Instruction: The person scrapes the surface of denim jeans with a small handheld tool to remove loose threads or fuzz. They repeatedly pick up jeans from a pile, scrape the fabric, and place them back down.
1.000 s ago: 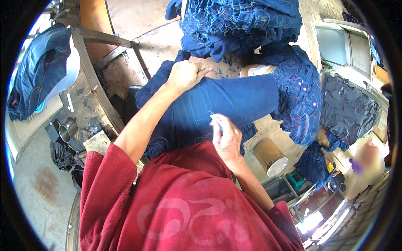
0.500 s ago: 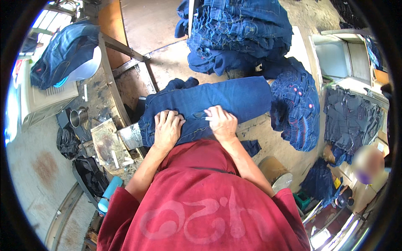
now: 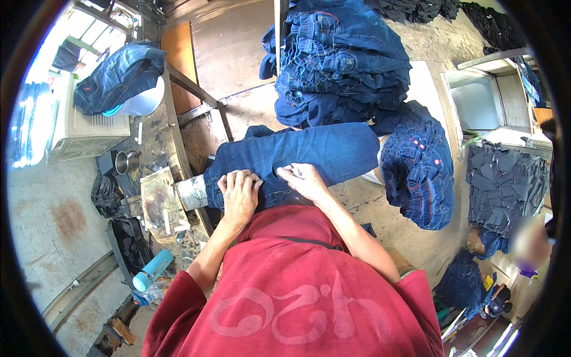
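Note:
A dark blue pair of jeans [image 3: 333, 149] is stretched lengthwise in front of me over a long support. The support's pale, wrapped end [image 3: 193, 193] sticks out at the left. My left hand [image 3: 239, 193] is closed on the denim near that end, its fingers bent and pressed into the cloth. Just to its right, my right hand [image 3: 304, 181] is pinched over the upper leg. Its fingertips touch the fabric by a dark fold, and whatever they hold is too small to make out.
A tall pile of jeans [image 3: 345, 65] rises beyond the support. More jeans [image 3: 419, 166] hang at its right end. On the left bench are a metal mug [image 3: 126, 162] and a stained board [image 3: 159, 199]; a blue bottle [image 3: 153, 269] lies below. Another person [image 3: 531, 244] is at far right.
My right hand has moved left along the jeans, closer to my left hand, and its fingers have drawn into a pinch. My left hand keeps its place on the cloth. The view has shifted slightly.

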